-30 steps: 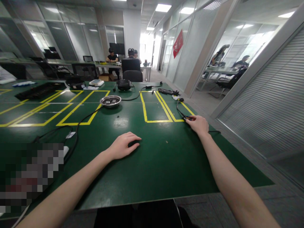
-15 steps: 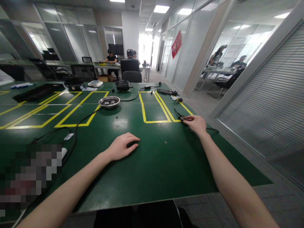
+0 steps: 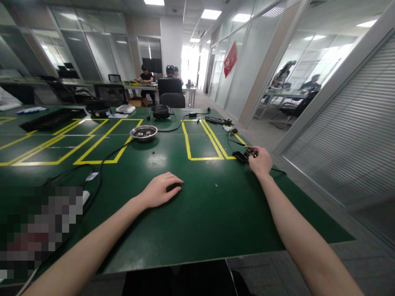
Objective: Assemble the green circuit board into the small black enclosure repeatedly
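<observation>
On the green table [image 3: 197, 222], my left hand [image 3: 162, 190] rests near the middle, fingers and thumb apart, holding nothing. My right hand [image 3: 260, 161] is at the right side, its fingers closed round a small dark part with thin wires [image 3: 250, 150]. A black casing [image 3: 240, 156] lies just left of those fingers. From the wired part a cable runs back to a black plug [image 3: 234, 131]. The fingertips partly hide the part.
A metal bowl [image 3: 143, 132] with small metal pieces stands mid-left. Yellow tape [image 3: 205, 159] marks rectangles. Behind are a black case [image 3: 161, 111], a black tray [image 3: 52, 119] and a dark folded tool [image 3: 218, 120]. Cables cross the left side; people sit farther back.
My right hand has shifted slightly right and raised the wired part from beside the black casing, which now shows more fully. My left hand keeps its pose.
</observation>
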Demonstrator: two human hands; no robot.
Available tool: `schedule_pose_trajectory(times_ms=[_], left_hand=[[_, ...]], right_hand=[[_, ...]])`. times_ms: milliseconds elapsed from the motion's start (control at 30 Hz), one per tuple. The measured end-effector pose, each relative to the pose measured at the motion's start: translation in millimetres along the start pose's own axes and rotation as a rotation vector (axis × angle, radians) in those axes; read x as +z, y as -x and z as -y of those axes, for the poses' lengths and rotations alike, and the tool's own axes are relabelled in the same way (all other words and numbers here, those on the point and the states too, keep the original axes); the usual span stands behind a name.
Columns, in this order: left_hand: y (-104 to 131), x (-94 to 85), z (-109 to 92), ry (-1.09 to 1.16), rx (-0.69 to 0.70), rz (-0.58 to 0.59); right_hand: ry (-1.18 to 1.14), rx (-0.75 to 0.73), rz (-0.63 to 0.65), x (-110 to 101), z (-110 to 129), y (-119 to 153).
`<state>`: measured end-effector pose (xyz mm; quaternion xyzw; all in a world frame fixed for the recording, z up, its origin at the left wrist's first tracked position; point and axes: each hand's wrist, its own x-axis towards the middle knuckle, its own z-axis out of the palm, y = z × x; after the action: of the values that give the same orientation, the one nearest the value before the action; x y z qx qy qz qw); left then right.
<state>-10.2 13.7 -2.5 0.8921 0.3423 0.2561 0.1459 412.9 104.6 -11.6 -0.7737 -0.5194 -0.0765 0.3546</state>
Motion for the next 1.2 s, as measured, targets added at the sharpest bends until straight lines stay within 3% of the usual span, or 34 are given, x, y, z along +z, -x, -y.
schedule_pose_trajectory(times_ms=[233,400,567,667,833,933,1033,1200], left_hand=[[-1,1.7,-1,-0.007,0.008,0.009],[-1,2.4,-4,-0.001,0.003,0.007],[-1,3.2,-6,0.011,-0.002,0.003],[0,4.6,-6,0.023,-0.010,-0.002],[2,4.3,-6,-0.035,0.001,-0.066],[5,2.9,-13,-0.044,0.076,0.045],[7,3.3,-21,-0.004,0.033,0.091],[8,3.1,-20,0.004,0.032,0.085]], right_hand=[[0.101,0.112,0.145,8,-9,-3],[0.062,0.038,0.198,11,-6,-2],[-0.017,-0.089,0.295,20,17,13],[-0.169,-0.270,0.427,25,42,37],[-0.552,-0.736,0.652,15,93,100],[-0.699,-1.004,0.781,1,115,133],[-0.705,-1.149,0.736,-7,124,145],[-0.626,-1.244,0.515,-5,121,133]])
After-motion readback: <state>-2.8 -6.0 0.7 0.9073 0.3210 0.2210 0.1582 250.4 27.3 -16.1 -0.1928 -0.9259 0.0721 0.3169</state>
